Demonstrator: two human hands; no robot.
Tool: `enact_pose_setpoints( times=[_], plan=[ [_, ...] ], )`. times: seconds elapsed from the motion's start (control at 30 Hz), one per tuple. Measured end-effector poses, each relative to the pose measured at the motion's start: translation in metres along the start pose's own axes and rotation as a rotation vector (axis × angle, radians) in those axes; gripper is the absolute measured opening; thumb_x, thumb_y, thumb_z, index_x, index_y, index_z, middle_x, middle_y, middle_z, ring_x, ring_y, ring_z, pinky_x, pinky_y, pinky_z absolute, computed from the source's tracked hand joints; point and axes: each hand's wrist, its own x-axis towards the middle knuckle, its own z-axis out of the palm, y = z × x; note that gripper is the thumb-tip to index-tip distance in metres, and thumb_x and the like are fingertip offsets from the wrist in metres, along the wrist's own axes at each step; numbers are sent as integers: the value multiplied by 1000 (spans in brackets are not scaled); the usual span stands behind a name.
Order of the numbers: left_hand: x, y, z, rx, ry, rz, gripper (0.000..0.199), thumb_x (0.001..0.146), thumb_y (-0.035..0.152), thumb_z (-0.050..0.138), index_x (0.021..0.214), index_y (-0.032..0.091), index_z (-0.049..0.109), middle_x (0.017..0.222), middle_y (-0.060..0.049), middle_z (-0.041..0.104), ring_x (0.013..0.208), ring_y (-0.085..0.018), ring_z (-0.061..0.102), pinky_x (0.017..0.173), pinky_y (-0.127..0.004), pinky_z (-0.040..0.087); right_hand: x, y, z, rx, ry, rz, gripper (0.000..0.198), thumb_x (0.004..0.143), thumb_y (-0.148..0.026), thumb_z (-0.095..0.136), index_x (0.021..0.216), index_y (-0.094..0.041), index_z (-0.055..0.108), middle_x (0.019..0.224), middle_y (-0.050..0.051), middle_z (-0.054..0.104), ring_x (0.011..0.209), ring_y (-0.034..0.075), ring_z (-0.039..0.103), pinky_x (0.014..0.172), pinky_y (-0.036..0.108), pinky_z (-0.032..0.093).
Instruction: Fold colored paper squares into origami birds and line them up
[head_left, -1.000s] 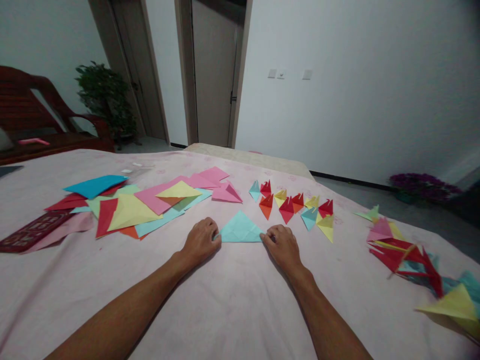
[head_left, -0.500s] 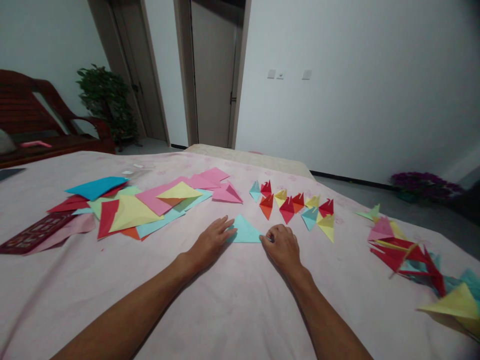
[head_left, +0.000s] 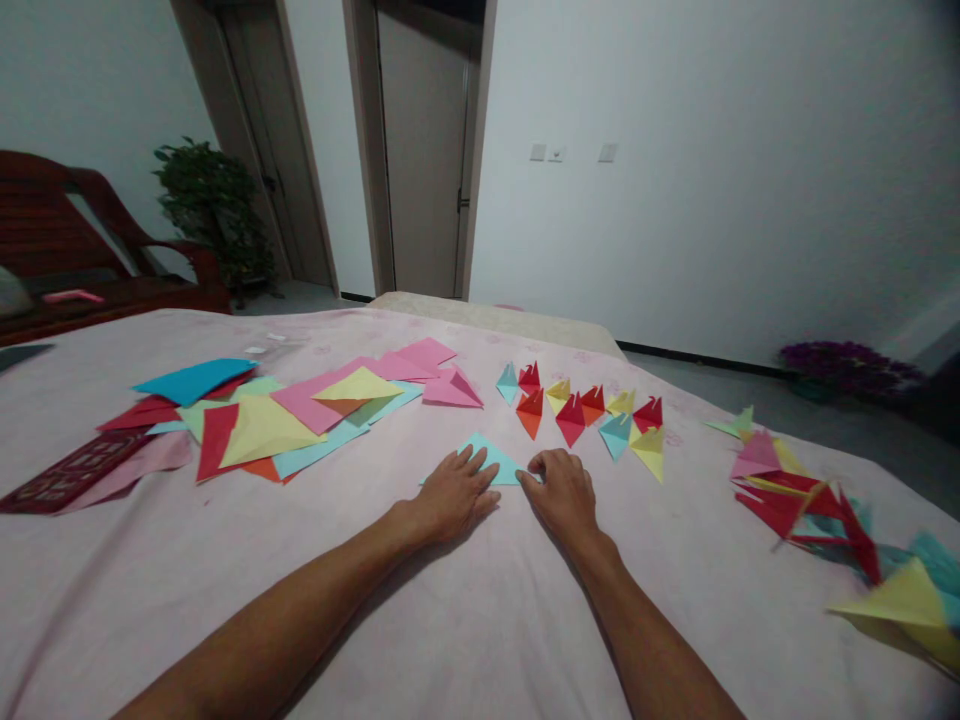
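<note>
A light blue sheet of origami paper (head_left: 495, 458), folded into a triangle, lies flat on the cloth in front of me. My left hand (head_left: 456, 494) rests palm down over its left part with the fingers spread, hiding that side. At the right corner, my right hand (head_left: 561, 494) is closed, thumb and curled fingers pinching the paper. Just beyond and to the right stand several small folded paper cranes, such as a red one (head_left: 571, 420), a light blue one (head_left: 616, 434) and a yellow one (head_left: 649, 452).
Loose coloured sheets, with a yellow one (head_left: 266, 432) on top, overlap at the left beside a dark red printed packet (head_left: 75, 470). A pink folded piece (head_left: 452, 388) lies near the middle. More folded paper (head_left: 776, 505) is heaped at the right. Pale pink cloth (head_left: 480, 620) covers the table.
My left hand has slid right and flattened across the blue triangle, covering more of it. My right hand stays at the right corner. The view has shifted slightly.
</note>
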Motion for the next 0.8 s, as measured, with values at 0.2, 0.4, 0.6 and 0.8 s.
enact_pose_setpoints(
  times=[0.2,0.4,0.6,0.8],
  plan=[
    [33,3,17,50,-2,-139,56,98,48,33,146,19,39,155,-15,34,145,-34,26,114,-54,25,-1,3,2,13,31,-21,14,80,-35,68,81,-23,60,88,3,63,90,24,53,78,35,35],
    [46,1,25,82,22,-207,62,97,50,33,149,16,34,158,-16,28,146,-34,22,116,-53,20,-3,6,2,22,22,-17,13,81,-33,68,85,-24,61,92,4,63,93,25,53,79,36,35],
    [47,-10,22,82,19,-249,67,95,54,35,149,16,33,158,-16,28,147,-34,21,116,-51,19,-6,9,-4,28,10,1,8,83,-30,65,86,-23,61,92,4,63,93,25,52,79,37,35],
    [43,-28,23,91,47,-289,64,94,55,36,149,21,35,158,-14,29,146,-35,22,115,-54,18,-8,13,-5,25,2,21,6,84,-29,64,86,-23,62,95,4,63,94,25,52,79,37,35]
  ],
)
